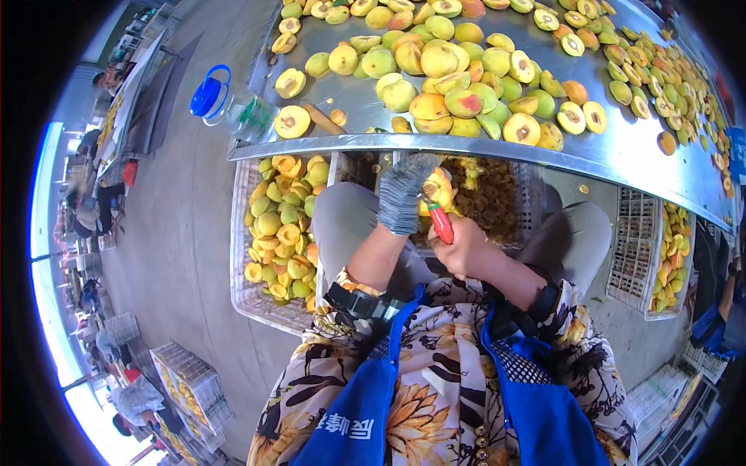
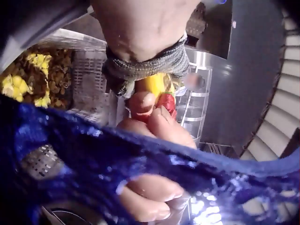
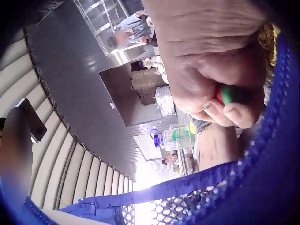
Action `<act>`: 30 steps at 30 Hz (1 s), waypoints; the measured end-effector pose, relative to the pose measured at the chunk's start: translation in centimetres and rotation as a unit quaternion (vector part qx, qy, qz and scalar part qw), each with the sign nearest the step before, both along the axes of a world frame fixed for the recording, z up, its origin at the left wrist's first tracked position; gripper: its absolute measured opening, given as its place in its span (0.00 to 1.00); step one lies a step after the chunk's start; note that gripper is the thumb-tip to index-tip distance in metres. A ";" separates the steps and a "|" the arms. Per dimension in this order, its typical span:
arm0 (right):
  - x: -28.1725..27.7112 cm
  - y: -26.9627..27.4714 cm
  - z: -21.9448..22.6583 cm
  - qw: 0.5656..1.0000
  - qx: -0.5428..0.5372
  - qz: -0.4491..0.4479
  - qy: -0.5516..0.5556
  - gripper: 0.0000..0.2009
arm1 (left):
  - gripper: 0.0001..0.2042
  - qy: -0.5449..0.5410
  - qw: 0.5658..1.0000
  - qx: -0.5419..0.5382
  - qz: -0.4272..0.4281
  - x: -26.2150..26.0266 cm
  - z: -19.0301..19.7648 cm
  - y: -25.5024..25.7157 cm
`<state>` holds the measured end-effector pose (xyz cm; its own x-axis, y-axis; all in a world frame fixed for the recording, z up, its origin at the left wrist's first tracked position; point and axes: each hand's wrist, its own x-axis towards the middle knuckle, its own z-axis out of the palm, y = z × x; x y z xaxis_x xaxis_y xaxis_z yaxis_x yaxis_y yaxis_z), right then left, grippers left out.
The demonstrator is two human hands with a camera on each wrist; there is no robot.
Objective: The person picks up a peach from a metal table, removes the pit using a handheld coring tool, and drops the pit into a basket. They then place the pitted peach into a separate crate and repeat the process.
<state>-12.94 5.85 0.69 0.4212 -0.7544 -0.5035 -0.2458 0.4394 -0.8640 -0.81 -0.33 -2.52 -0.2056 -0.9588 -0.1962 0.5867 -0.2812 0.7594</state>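
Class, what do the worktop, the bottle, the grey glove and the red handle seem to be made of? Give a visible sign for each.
Worktop: probably smooth metal, from its silvery glare.
Bottle: likely clear plastic, being see-through; glass is possible.
Grey glove: apparently knitted yarn, matt and visibly ribbed.
Red handle: perhaps glossy plastic, from its sheen; painted wood is possible.

The tabletop (image 1: 622, 144) is bare metal, smooth and shiny, with bright glare spreading over it. On it, the bottle (image 1: 255, 118) looks like clear, glossy plastic under a smooth blue plastic cap (image 1: 207, 96), and the stick (image 1: 322, 119) appears to be matt wood. The tool handle (image 1: 440, 224) has a glossy red, plastic-looking finish. The grey glove (image 1: 400, 198) is coarse knitted cloth; the patterned shirt (image 1: 435, 373), soft woven fabric. The crate (image 1: 268, 304) is pale, perforated plastic, and the floor (image 1: 190, 171) looks matt.
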 end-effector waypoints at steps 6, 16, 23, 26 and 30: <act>-0.7 -0.4 1.8 0.971 0.199 -0.011 -0.135 0.05 | 0.13 0.031 0.999 0.023 -0.037 0.9 0.4 -0.3; -0.7 -0.4 2.2 0.955 0.239 -0.018 -0.173 0.05 | 0.07 -0.302 0.941 -0.104 0.111 -0.1 2.1 0.5; 1.2 1.1 -3.0 0.988 -0.145 -0.056 0.007 0.05 | 0.09 0.154 0.979 0.127 -0.033 0.6 0.6 0.3; 0.8 0.7 -0.5 0.992 -0.105 -0.058 -0.028 0.05 | 0.09 -0.161 0.979 -0.036 0.117 0.2 -0.3 0.3; 0.3 -0.5 2.5 0.914 0.337 -0.055 -0.220 0.06 | 0.08 -0.357 0.929 -0.030 0.093 0.1 1.8 0.5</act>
<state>-12.68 5.40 3.21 0.6345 -0.3861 -0.6696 0.1377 0.9089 -0.3936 -0.73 0.19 -0.73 0.1256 -0.9785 -0.1634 -0.0391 -0.1695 0.9848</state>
